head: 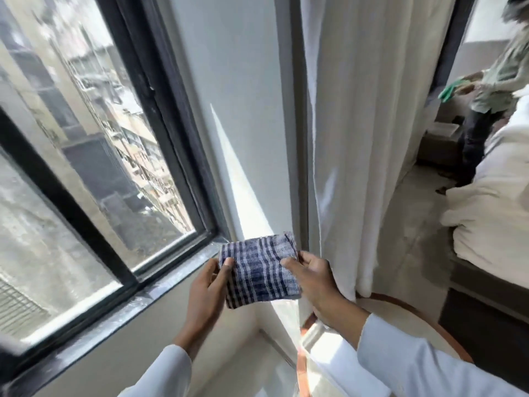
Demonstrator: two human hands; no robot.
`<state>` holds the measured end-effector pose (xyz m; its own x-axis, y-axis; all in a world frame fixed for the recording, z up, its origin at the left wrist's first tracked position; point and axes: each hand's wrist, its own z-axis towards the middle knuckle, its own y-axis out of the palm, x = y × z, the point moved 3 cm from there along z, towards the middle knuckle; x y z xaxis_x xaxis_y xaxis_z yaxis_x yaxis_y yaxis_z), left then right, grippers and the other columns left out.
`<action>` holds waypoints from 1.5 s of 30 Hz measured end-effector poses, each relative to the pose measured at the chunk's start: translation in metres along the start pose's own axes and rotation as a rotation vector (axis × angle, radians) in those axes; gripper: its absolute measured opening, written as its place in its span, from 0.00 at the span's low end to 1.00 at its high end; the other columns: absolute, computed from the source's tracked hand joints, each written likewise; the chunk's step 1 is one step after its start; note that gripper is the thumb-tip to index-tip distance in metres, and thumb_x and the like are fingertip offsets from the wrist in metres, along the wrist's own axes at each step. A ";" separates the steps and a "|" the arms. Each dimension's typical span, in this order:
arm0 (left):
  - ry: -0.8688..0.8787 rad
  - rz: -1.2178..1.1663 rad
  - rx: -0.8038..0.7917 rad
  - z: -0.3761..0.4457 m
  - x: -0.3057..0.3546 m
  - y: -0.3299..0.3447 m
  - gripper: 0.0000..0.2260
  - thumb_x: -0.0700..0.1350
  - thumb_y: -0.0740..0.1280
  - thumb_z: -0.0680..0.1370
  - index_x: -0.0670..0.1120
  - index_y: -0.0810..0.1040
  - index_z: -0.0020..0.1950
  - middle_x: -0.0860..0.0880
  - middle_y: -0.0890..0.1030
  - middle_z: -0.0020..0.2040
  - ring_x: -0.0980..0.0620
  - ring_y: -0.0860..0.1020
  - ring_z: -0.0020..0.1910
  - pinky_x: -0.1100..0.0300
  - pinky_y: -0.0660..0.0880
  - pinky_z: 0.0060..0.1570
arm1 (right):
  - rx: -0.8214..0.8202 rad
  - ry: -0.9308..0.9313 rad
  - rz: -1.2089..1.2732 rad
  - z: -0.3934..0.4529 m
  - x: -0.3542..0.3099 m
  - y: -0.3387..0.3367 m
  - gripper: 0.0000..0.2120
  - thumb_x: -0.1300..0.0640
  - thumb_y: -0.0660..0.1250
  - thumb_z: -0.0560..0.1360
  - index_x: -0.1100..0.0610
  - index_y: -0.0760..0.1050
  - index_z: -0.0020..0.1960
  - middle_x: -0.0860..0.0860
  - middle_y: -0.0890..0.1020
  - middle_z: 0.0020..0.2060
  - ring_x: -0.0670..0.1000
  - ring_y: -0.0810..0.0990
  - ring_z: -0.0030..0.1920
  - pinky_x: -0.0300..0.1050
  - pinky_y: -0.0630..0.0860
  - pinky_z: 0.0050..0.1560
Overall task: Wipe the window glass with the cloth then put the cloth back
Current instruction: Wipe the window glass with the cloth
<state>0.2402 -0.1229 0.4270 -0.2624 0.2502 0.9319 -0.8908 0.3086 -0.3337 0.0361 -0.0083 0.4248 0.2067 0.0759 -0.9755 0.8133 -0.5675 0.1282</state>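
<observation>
A folded blue-and-white checked cloth (259, 267) is held flat between both hands, just in front of the window's lower right corner. My left hand (207, 293) grips its left edge, thumb on top. On the other side, my right hand (312, 277) pinches the right edge. The window glass (94, 138) fills the left of the view, set in a black frame (171, 133) with a dark sill (160, 285) below. The cloth does not touch the glass.
A white curtain (360, 138) hangs right of the white wall reveal. A round table with a wooden rim (423, 319) stands below my right arm. A bed with white bedding (492, 196) lies at the right. Another person (492, 90) stands at the far right.
</observation>
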 end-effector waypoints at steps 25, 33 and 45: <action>0.149 0.949 1.124 0.030 0.236 -0.486 0.21 0.62 0.59 0.86 0.51 0.80 0.69 0.50 0.81 0.68 0.44 0.80 0.67 0.43 0.80 0.61 | -0.641 -0.214 0.351 -0.038 -0.237 0.440 0.17 0.51 0.69 0.83 0.60 0.80 0.66 0.55 0.91 0.52 0.61 0.90 0.54 0.53 0.88 0.49; 0.249 1.144 1.150 0.118 0.229 -0.601 0.33 0.54 0.59 0.88 0.40 0.53 0.89 0.41 0.51 0.91 0.41 0.53 0.90 0.51 0.48 0.87 | -0.300 -1.453 -0.648 0.034 -0.281 0.624 0.34 0.41 0.54 0.84 0.44 0.48 0.88 0.43 0.42 0.87 0.52 0.36 0.88 0.66 0.44 0.87; 0.324 1.127 1.241 0.143 0.203 -0.627 0.32 0.57 0.49 0.88 0.46 0.48 0.90 0.47 0.48 0.91 0.49 0.49 0.91 0.48 0.48 0.88 | 0.080 -1.629 -0.649 0.085 -0.242 0.635 0.33 0.49 0.61 0.86 0.57 0.54 0.87 0.55 0.53 0.88 0.57 0.52 0.88 0.59 0.49 0.87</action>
<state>0.6922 -0.3970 0.8455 -0.9764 0.0386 0.2124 -0.1045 -0.9454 -0.3088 0.4567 -0.4567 0.7272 -0.8591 -0.5105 -0.0361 0.4992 -0.8203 -0.2792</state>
